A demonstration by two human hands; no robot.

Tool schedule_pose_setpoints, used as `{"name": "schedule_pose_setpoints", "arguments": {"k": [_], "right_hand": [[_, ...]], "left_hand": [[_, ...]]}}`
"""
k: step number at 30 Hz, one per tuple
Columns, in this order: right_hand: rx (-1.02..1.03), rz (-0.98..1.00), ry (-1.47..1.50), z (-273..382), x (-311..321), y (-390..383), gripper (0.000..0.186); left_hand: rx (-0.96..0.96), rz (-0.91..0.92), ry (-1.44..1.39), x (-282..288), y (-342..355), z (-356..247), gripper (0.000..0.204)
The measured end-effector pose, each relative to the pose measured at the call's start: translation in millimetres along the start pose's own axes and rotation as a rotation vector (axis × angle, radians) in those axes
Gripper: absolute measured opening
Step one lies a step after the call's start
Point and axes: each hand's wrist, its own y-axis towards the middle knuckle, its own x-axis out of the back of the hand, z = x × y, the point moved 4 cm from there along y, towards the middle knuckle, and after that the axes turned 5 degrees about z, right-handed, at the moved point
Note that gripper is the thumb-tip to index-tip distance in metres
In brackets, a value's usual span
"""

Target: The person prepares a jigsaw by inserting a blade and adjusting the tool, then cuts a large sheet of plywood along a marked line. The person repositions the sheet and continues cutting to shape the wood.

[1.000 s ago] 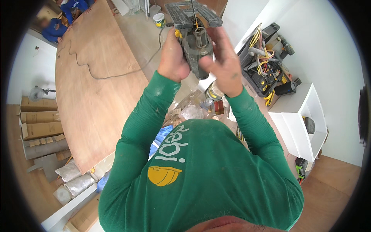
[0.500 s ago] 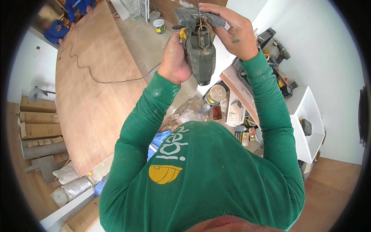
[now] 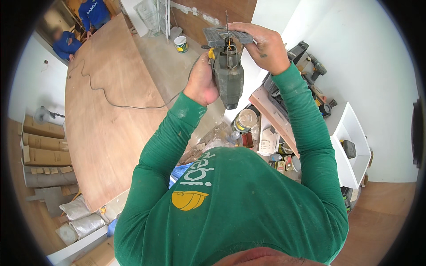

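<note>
A dark, dusty jigsaw (image 3: 228, 85) is held up in front of me, its flat base plate (image 3: 213, 37) at the top and a thin blade sticking up from it. My left hand (image 3: 202, 79) grips the tool's body from the left side, beside a yellow part. My right hand (image 3: 267, 48) is closed on the base plate from the right, fingers along its far edge near the blade. A dark cord (image 3: 133, 107) runs from beside the tool across a big plywood sheet (image 3: 111, 150) on my left.
Two people in blue (image 3: 92, 13) (image 3: 66, 44) are at the sheet's far end. A white bucket (image 3: 180, 44) stands on the floor ahead. At right are piled tools (image 3: 317, 66) and a white open box unit (image 3: 353, 150). Cardboard boxes (image 3: 46, 155) lie at left; cans (image 3: 246, 119) sit below the jigsaw.
My right hand has shifted from the side of the tool's body up onto its base plate. The jigsaw and both hands now sit lower in view, the blade showing upright.
</note>
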Motion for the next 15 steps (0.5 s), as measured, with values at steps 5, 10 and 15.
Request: {"name": "schedule_pose_setpoints", "arguments": {"k": [5, 10, 15], "right_hand": [[-0.044, 0.038, -0.007, -4.3, -0.2, 0.0, 0.056], [-0.074, 0.063, -0.032, -15.5, -6.6, 2.4, 0.048], [-0.118, 0.076, 0.003, -21.4, -10.6, -0.9, 0.045]], "left_hand": [[0.003, -0.044, -0.016, 0.2, 2.2, 1.9, 0.052], [0.030, -0.102, -0.005, -2.4, 3.6, 0.6, 0.054], [0.038, -0.117, -0.012, -3.2, 3.5, -0.6, 0.055]]}}
